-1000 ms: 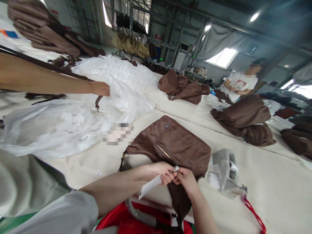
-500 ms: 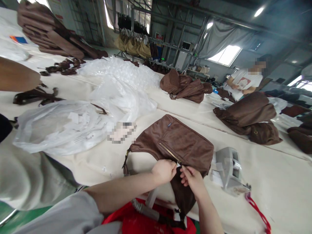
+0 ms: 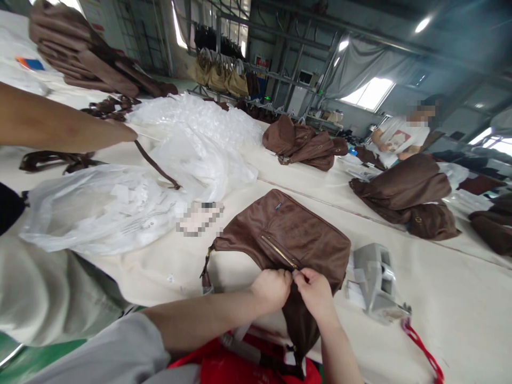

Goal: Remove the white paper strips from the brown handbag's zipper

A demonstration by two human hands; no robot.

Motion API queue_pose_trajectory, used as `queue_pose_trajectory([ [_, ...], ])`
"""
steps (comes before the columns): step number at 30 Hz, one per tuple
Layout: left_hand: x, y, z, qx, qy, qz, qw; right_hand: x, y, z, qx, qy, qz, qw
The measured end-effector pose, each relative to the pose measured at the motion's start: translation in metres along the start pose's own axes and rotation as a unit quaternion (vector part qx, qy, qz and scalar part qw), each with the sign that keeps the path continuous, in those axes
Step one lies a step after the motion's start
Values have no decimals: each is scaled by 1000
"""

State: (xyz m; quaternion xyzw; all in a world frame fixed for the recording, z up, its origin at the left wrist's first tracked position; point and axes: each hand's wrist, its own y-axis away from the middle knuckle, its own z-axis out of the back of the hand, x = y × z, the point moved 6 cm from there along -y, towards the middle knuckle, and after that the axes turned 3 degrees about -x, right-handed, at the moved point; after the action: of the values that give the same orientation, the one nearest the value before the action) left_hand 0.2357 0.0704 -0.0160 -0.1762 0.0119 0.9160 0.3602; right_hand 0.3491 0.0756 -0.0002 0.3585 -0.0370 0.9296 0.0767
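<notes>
Fingertips [image 3: 288, 276] pinched at bag [image 3: 304, 240] zipper

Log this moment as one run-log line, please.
left hand: pinching at zipper end | right hand: pinching beside it | brown bag: flat on table | grey tool: right of bag

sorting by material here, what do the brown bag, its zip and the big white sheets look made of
Brown bag: leather or faux leather, matte and slightly mottled, with soft creases; which one is unclear.
Zip: metal by the look, a brassy gold glint.
White sheets: thin plastic film, translucent, crinkled and glossy.
</notes>
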Motion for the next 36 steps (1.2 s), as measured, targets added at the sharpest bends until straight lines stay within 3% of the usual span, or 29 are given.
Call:
queue_pose_trajectory([
  [2, 9, -1, 1, 8, 95, 82, 992, -11, 6, -8, -2, -71, -37, 997],
  [6, 21, -4, -4, 21, 274, 211, 938, -29, 19, -24, -24, -200, -94, 975],
  [9, 25, -10, -13, 66, 348, 237, 904, -32, 23, -32, -36, -230, -102, 967],
  [13, 31, -12, -22, 171, 467, 232, 836, -30, 21, -36, -28, -231, -102, 967],
  [15, 29, -10, -23, 238, 571, 208, 758, -29, 20, -35, -24, -243, -113, 963],
  [19, 9, -3, -17, 367, 787, 150, 474, -25, 19, -34, 3, -305, -145, 941],
  [20, 5, -2, -17, 385, 802, 144, 433, -24, 20, -34, 11, -325, -151, 934],
  [22, -1, -1, -22, 405, 810, 140, 401, -22, 22, -34, 21, -372, -164, 914],
  [23, -4, -1, -26, 406, 808, 140, 403, -21, 23, -35, 25, -401, -170, 900],
  [25, -9, -1, -36, 392, 793, 155, 440, -21, 26, -38, 33, -462, -192, 865],
  [27, -12, 3, -44, 373, 755, 180, 508, -25, 29, -42, 37, -515, -235, 824],
  [29, -11, 10, -43, 350, 696, 192, 597, -30, 31, -46, 28, -548, -281, 788],
  [31, -3, 15, -24, 303, 619, 157, 707, -33, 30, -47, 9, -570, -302, 764],
  [33, 16, 15, 12, 214, 538, 96, 809, -36, 28, -47, -12, -577, -302, 758],
  [34, 31, 14, 34, 157, 514, 78, 840, -38, 27, -47, -22, -574, -300, 762],
  [36, 72, 12, 71, 72, 518, 109, 845, -41, 24, -46, -29, -551, -283, 784],
])
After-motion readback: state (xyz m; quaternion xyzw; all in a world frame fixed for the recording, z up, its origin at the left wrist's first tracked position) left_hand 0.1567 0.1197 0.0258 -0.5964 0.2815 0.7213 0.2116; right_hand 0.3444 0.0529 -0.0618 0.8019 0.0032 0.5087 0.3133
